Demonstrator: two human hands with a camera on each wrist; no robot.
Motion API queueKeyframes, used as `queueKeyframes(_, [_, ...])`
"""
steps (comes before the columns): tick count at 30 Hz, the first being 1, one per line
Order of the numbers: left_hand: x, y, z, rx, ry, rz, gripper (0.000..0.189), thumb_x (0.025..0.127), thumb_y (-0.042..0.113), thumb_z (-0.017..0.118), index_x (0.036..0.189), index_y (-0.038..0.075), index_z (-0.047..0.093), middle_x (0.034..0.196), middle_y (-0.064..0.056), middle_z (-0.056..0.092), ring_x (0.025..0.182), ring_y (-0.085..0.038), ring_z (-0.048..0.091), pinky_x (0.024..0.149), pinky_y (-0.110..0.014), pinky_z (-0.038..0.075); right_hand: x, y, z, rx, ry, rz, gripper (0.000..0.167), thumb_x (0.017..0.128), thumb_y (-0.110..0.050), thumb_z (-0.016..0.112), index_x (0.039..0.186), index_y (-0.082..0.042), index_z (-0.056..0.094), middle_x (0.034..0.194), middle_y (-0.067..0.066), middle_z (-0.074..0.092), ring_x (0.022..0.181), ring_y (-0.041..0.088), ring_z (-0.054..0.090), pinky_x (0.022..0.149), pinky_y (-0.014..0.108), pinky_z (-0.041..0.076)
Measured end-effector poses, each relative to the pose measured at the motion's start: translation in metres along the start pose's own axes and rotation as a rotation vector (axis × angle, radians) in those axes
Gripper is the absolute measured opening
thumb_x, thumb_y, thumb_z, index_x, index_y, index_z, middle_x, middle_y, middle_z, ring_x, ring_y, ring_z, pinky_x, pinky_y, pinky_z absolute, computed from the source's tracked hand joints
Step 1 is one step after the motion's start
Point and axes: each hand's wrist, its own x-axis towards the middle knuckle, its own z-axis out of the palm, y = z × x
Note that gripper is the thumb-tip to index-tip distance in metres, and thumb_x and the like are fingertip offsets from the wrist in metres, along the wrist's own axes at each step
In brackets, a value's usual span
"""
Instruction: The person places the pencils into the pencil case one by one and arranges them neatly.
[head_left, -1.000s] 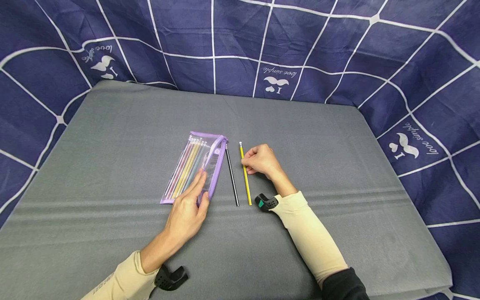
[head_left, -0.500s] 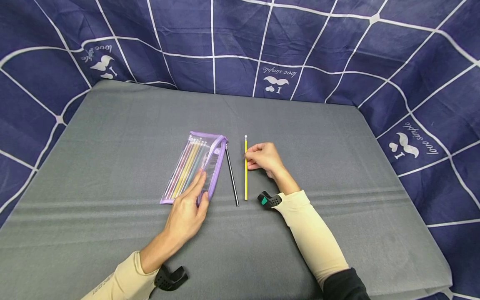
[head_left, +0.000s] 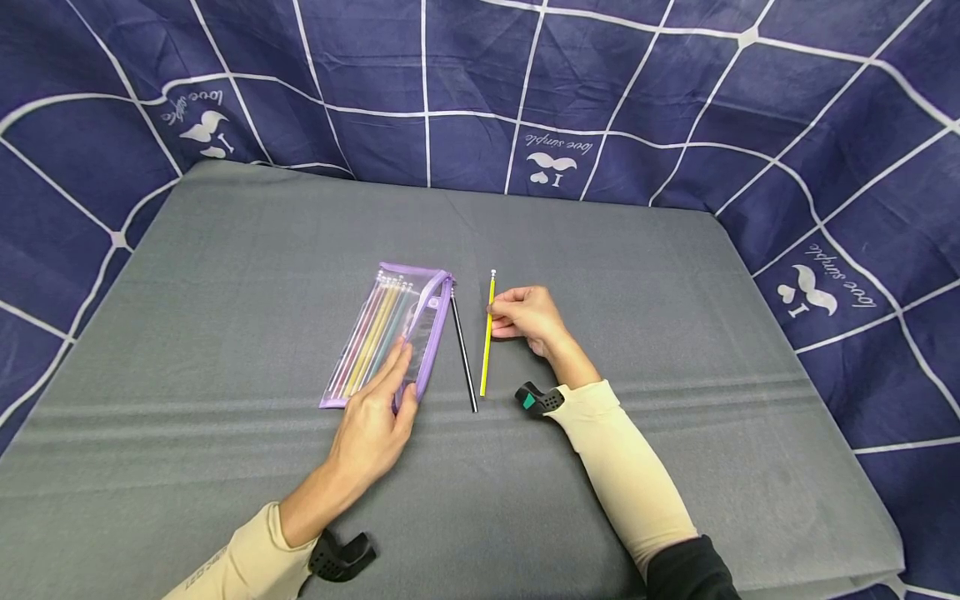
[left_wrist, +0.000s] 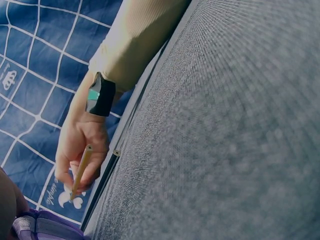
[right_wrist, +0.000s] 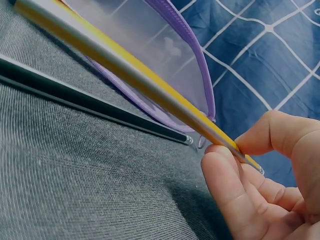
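My right hand [head_left: 527, 321] pinches a yellow pencil [head_left: 486, 358] between thumb and forefinger, towards its white-tipped end. In the left wrist view the pencil [left_wrist: 82, 167] is held off the table, its flat end towards the camera. A clear pencil pouch [head_left: 375, 333] with purple edging lies to the left, several coloured pencils inside. My left hand [head_left: 372, 429] rests on its lower part, fingers extended, thumb by the purple edge. The right wrist view shows the pouch's purple rim [right_wrist: 204, 75] standing raised. Between pouch and right hand lies a black pencil [head_left: 464, 354] on the table.
Grey cloth covers the table [head_left: 637, 275]. A blue curtain [head_left: 480, 75] with white grid lines hangs behind it and at both sides. Each wrist wears a black device, such as the right one [head_left: 538, 400].
The right hand has drawn the yellow pencil up and slightly away from the front, then swung its lower end left towards the black pencil. Left hand and pouch stay still.
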Motion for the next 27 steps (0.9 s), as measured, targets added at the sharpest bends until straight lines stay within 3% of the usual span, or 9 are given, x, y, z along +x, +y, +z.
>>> queueKeyframes(16, [0.000,0.000,0.000,-0.005,0.000,0.001,0.051,0.086,-0.004,0.066,0.135,-0.009,0.054,0.143,-0.020,0.050,0.128,-0.034,0.051,0.102,-0.051,0.043,-0.002,0.001,0.010,0.101,-0.052,0.045,0.011,0.085,0.013,0.059,0.089,0.003,0.059,0.066,0.008,0.066,0.054,0.014,0.067,0.053,0.025,0.059])
queueKeyframes(27, [0.000,0.000,0.000,-0.008,-0.002,0.005,0.050,0.086,-0.005,0.066,0.135,-0.010,0.054,0.142,-0.021,0.050,0.128,-0.035,0.051,0.102,-0.053,0.044,-0.002,-0.001,0.025,0.157,-0.091,0.029,0.010,0.086,0.012,0.059,0.087,0.002,0.059,0.066,0.009,0.067,0.054,0.015,0.068,0.053,0.025,0.058])
